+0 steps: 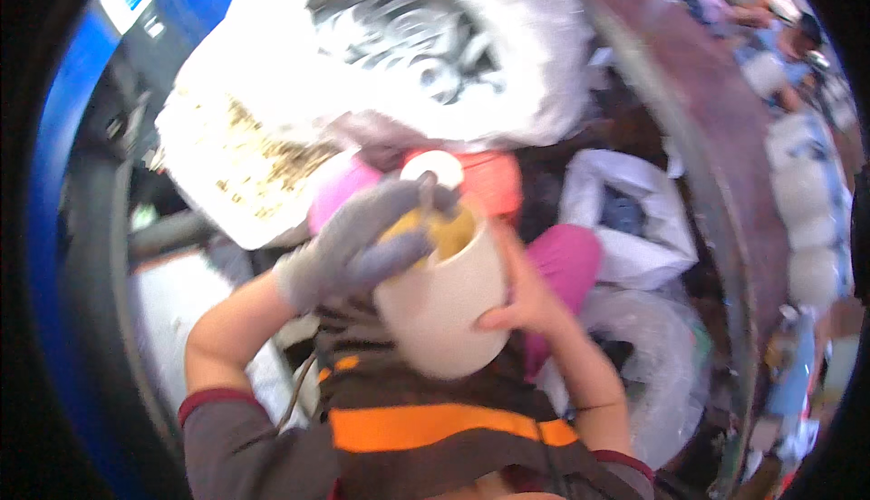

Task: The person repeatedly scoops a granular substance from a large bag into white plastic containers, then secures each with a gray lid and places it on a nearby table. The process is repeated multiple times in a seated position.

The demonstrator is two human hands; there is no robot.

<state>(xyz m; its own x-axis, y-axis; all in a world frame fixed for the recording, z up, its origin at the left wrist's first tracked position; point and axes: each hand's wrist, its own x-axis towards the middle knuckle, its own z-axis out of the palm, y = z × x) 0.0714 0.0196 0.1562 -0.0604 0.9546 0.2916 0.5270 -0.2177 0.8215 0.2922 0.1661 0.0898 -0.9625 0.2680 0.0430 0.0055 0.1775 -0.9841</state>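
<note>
A cream-coloured rounded container [445, 316], yellow inside, is tilted in front of my body with its opening away from me. My left hand [374, 238], in a grey knit glove, is at its rim, with a thin dark tool [427, 201] held between thumb and fingers; blur hides what the tool is. My bare right hand [513, 289] grips the container's right side, thumb across its outer wall. Just beyond the rim lies a small round pale piece [433, 168], next to a red-orange thing [491, 184] near my knees.
Ahead stands a large white sack [544, 92] of grey ring-shaped parts [435, 78]. At left is a white sack [204, 160] with yellowish bits. An open white bag [625, 252] and a clear plastic bag [666, 371] sit right, beside a long metal edge [686, 119]. People [788, 44] are beyond.
</note>
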